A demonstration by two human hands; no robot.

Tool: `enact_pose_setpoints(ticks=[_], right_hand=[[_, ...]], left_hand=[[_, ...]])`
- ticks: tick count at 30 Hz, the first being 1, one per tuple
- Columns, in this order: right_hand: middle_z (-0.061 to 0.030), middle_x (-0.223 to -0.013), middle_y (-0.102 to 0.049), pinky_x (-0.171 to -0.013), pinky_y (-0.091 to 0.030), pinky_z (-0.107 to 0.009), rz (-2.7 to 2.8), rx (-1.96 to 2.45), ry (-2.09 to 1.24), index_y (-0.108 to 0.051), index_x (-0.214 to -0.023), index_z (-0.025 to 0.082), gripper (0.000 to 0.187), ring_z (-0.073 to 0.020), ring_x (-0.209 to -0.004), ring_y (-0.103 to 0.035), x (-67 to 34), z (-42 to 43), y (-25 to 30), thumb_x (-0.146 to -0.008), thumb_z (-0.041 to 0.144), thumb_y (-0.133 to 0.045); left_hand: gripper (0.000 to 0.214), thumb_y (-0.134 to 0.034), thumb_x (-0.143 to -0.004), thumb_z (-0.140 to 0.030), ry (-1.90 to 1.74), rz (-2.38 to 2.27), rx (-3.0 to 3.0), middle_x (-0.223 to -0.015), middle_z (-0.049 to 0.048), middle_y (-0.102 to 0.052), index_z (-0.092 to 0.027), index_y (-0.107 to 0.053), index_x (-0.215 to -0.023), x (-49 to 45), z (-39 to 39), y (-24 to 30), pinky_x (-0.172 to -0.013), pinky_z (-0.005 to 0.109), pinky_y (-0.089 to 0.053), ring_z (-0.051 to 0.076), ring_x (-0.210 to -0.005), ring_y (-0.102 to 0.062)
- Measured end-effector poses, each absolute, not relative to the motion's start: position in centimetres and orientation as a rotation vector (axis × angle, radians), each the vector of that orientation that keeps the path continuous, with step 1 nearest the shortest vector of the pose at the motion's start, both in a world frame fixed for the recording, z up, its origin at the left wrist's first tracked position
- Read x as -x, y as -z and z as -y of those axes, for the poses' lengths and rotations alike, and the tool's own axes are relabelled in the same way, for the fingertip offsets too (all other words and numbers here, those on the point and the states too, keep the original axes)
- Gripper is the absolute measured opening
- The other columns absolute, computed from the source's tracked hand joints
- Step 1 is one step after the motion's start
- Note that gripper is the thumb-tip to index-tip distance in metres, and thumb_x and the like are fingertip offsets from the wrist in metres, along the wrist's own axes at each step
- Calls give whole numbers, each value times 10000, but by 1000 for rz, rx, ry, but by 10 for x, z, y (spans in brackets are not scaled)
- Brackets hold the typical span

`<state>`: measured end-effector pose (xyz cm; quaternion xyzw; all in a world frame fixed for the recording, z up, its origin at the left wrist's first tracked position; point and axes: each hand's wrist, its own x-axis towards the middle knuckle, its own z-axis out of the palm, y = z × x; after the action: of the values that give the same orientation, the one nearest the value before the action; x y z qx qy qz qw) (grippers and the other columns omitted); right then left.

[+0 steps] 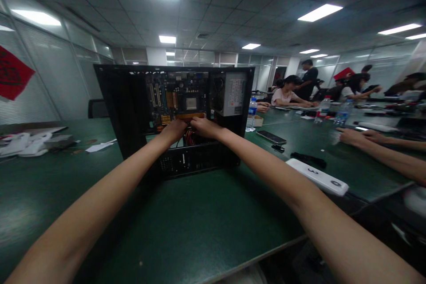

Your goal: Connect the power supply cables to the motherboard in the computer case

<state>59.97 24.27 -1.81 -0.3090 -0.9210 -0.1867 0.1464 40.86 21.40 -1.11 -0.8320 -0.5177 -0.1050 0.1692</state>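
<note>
Left hand (173,130): arm outstretched, grip curled on the orange slot (190,116); hold unclear.
Right hand (204,127): outstretched, touching the left hand, fingers hidden.
Computer case (126,111): open, upright on counter (186,222).

Fingertips of the left hand (173,130) and right hand (203,126) vanish among the wiring inside the computer case (126,111), so any grip is unreadable. Motherboard (178,97) parts are too small to identify. A co-worker's forearms (382,151) are cut off at the right edge
</note>
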Motion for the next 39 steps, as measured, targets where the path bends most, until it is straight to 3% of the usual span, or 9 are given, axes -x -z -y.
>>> enact_pose_setpoints(ticks=[5,13,20,32,39], right_hand=[[-182,-1300,-631,-925,-493,-332,2635,897,483,-641,-1254,86,248,-255,-1123,-663,-600,-243,17,-1025,123,-553],[-206,-1253,-700,-962,-491,-333,2554,973,414,-682,-1221,37,268,-278,-1194,-661,-606,-245,20,-977,149,-676],[-162,-1162,-785,-906,-481,-308,2502,1066,267,-799,-1151,100,281,-261,-1105,-719,-616,-247,23,-1022,129,-551],[-146,-1109,-798,-783,-420,-283,2521,1208,305,-824,-1054,135,325,-234,-995,-714,-611,-238,17,-979,87,-511],[-171,-1102,-787,-837,-426,-292,2520,1192,292,-817,-1046,116,318,-248,-1041,-697,-609,-239,18,-996,94,-503]], left_hand=[[344,-498,-1000,-217,327,1513,2345,-1112,139,-801,-183,-832,-1073,-410,-213,11,-929,319,-550,263,-1055,-745],[344,-498,-984,-199,354,1537,2323,-1077,168,-799,-142,-829,-1059,-415,-204,6,-874,337,-554,287,-1023,-752],[352,-498,-966,-204,331,1579,2322,-1050,195,-799,-122,-830,-1051,-420,-199,4,-867,359,-554,306,-993,-754],[332,-528,-935,-177,369,1620,2327,-1053,256,-782,-76,-830,-1032,-426,-196,1,-904,406,-569,367,-1029,-752],[333,-551,-922,-184,404,1672,2321,-1097,200,-791,-127,-825,-1103,-423,-205,4,-915,369,-570,330,-1056,-748]])
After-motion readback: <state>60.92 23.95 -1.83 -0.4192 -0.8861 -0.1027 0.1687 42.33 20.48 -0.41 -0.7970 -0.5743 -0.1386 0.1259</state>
